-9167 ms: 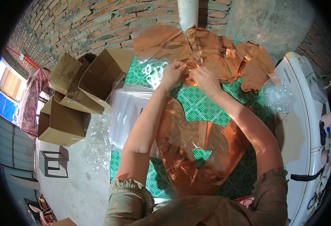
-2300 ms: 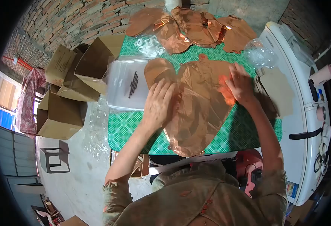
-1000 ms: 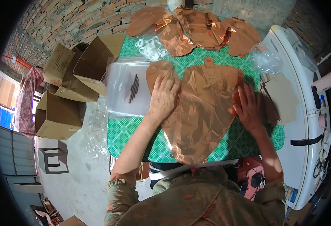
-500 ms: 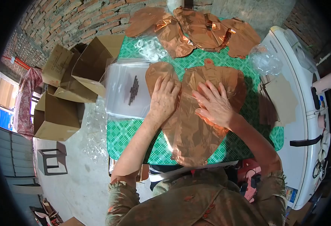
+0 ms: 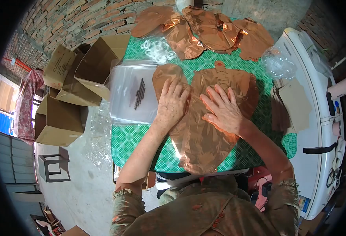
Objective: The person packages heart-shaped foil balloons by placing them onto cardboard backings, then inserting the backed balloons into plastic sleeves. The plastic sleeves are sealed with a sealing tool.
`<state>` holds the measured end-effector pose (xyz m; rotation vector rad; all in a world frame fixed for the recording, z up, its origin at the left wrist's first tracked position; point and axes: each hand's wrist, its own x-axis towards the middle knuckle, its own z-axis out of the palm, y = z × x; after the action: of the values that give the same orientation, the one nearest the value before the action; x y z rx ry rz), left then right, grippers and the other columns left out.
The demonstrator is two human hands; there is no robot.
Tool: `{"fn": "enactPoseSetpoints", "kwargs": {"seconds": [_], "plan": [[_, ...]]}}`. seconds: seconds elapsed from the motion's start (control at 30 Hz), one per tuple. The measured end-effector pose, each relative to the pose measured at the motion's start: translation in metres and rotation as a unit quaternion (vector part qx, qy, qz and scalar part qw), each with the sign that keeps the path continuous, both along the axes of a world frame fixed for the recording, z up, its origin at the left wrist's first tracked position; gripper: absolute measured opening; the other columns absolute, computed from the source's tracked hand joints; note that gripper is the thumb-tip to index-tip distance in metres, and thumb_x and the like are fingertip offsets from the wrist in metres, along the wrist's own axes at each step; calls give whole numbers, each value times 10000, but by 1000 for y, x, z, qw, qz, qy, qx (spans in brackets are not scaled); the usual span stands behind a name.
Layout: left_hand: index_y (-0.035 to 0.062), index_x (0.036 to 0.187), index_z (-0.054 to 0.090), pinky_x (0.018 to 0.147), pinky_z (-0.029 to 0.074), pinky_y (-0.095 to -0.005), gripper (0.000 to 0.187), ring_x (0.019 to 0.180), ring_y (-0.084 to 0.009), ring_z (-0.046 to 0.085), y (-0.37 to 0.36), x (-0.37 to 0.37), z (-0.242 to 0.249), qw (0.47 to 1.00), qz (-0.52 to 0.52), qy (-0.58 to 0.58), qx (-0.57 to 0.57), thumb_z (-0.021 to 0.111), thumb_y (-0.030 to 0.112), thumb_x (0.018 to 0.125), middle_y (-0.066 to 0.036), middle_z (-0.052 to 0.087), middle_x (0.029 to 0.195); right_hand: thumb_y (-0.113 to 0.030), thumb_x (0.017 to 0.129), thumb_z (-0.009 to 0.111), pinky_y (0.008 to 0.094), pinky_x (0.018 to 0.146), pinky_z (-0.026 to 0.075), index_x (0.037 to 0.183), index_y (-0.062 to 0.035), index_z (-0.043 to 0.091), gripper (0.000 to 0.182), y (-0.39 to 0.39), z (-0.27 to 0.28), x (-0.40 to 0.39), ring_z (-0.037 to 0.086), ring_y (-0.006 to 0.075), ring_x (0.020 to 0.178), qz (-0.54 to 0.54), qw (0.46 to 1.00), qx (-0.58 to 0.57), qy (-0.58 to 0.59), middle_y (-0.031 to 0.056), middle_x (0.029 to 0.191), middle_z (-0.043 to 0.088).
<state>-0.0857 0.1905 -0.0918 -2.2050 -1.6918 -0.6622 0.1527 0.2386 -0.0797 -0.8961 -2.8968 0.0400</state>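
A copper-coloured foil balloon point(image 5: 204, 137) lies flat on a table with a green checked cloth point(image 5: 131, 147). My left hand point(image 5: 172, 103) rests flat on its left part, fingers stretched out and nearly side by side. My right hand point(image 5: 223, 111) lies on the foil further right, palm down with the fingers spread. Neither hand grips anything. Just left of my left hand is a stack of clear plastic bags point(image 5: 122, 94) with dark printing. A small tab sticks out at the foil's top edge.
More copper foil balloons point(image 5: 212, 31) lie along the table's far edge. Near them are a bundle of white ribbon point(image 5: 157, 49) and crumpled clear plastic point(image 5: 277, 65). Brown cardboard sheets point(image 5: 295, 102) lie at the right on a white surface. Open cardboard boxes point(image 5: 61, 122) stand at the left.
My right hand has shifted very slightly on the foil. My left hand stays in about the same place, and the foil balloon lies as before.
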Motion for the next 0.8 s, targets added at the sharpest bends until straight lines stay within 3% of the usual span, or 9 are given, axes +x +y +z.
{"fn": "enactPoseSetpoints", "kwargs": {"seconds": [0.17,0.27,0.4,0.43,0.53,0.8], "plan": [[43,1288,607,1171,324,-519,425,1363,-347,458,-4,12,25,999,-36,-15,12,666,160,884,-164,584,1319,-522,1013,470,677,1186,110,1530,-133,386,653,0,-4,1,169,388,1507,1,1000,0,8,165,1595,288],[6,1313,588,1171,327,-520,449,1370,-370,453,-1,36,18,989,-106,-103,9,657,188,909,-197,559,1368,-502,1018,457,672,1197,74,1532,-127,376,641,2,0,1,145,387,1519,-11,997,-10,-80,175,1599,276],[-15,1460,450,1183,304,-520,587,1407,-400,409,-5,55,6,969,-131,-195,-80,588,321,998,-259,448,1484,-492,1013,431,664,1205,43,1528,-124,367,637,2,-3,0,120,383,1529,-15,998,-17,-57,181,1603,264],[-21,1522,350,1209,260,-507,668,1444,-406,356,-4,55,3,966,-128,-195,-108,523,399,1032,-274,397,1522,-493,1010,425,662,1207,37,1529,-124,364,640,2,-6,0,116,382,1531,-15,999,-17,-31,180,1604,263],[-19,1544,306,1234,208,-491,691,1479,-397,304,-5,57,3,960,-109,-214,-145,477,429,1046,-271,362,1552,-505,1007,410,659,1210,29,1534,-124,357,652,1,-7,1,102,377,1536,-17,1000,-19,-4,178,1606,258],[5,1551,310,1238,194,-494,724,1494,-403,270,-1,51,6,960,-87,-226,-139,476,481,1031,-269,314,1583,-521,1006,433,660,1208,26,1547,-134,365,669,3,-11,5,82,370,1543,-10,1000,-10,-25,166,1637,208]]}}
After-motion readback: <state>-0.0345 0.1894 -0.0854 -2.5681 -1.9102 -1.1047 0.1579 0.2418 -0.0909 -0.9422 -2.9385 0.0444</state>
